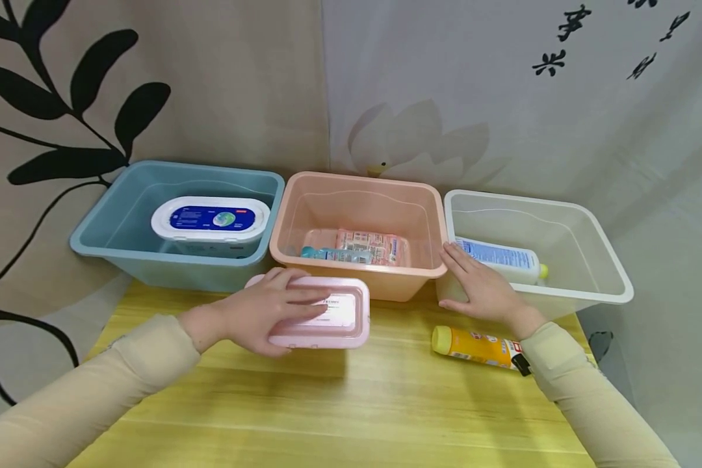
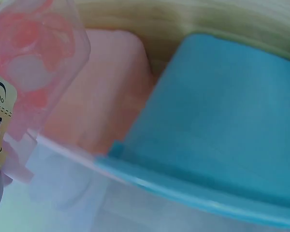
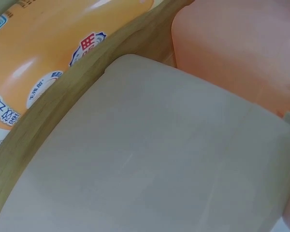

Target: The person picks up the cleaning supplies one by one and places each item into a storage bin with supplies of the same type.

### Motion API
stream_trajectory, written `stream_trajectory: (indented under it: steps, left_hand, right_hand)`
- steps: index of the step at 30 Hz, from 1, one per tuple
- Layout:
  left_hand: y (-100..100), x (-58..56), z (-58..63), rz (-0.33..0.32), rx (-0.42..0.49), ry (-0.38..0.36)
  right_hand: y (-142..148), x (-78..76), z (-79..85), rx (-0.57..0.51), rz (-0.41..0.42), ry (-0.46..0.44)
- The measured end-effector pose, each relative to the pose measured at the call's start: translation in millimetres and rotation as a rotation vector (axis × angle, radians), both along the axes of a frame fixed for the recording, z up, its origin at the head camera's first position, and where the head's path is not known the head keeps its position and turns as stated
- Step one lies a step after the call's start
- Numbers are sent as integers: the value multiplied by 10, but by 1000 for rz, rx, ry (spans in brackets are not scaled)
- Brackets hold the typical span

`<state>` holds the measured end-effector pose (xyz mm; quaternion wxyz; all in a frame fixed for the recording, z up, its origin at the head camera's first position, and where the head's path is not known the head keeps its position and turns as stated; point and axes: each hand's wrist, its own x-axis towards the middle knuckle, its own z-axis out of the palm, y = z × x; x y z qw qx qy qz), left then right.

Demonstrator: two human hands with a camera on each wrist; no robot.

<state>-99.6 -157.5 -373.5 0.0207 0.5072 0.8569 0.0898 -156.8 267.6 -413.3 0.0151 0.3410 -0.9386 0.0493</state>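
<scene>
My left hand (image 1: 272,311) grips a pink lidded box (image 1: 342,318) from above, with fingers spread over the lid and the thumb at its near side. The box is in front of the peach bin (image 1: 406,286), with a shadow on the table below it. In the left wrist view, the box (image 2: 43,72) has clear pinkish walls and a sticker marked "open". My right hand (image 1: 484,289) lies with its fingers extended at the left front rim of the white bin (image 1: 597,224), beside the peach bin. Inside the white bin lies a white bottle with a blue label (image 1: 497,259).
An orange bottle with a yellow cap (image 1: 474,346) lies on the wooden table (image 1: 386,409) below my right wrist. The blue bin (image 1: 114,218) holds a white-lidded box (image 1: 210,218). In the peach bin are a pink packet (image 1: 374,246) and a small blue-capped bottle (image 1: 336,255). Curtains hang behind.
</scene>
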Motion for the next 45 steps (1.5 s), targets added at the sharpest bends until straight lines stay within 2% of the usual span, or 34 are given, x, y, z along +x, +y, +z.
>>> stream_trajectory:
  steps: [5, 12, 19, 26, 30, 37, 42, 45]
  left_hand:
    - [-133, -6, 179, 66, 30, 46]
    - [-327, -59, 405, 105, 53, 148]
    - [-518, -23, 570, 149, 82, 195]
    - [-757, -96, 693, 176, 147, 258]
    - [-912, -154, 730, 271, 161, 218]
    - [-1142, -345, 825, 517, 151, 34]
    - [-1253, -510, 886, 644, 111, -77]
    - [-1294, -579, 893, 695, 75, -137]
  right_hand:
    - [10, -5, 3, -2, -8, -2]
    - [19, -14, 6, -3, -10, 0]
    - [19, -20, 19, 8, -10, -3]
    - [25, -30, 9, 4, -11, 8]
    - [22, -34, 4, 9, -10, 13]
    - [15, -21, -6, 18, -12, -11]
    - [11, -16, -22, 4, -10, 0]
    - [10, -14, -30, 0, -6, 5]
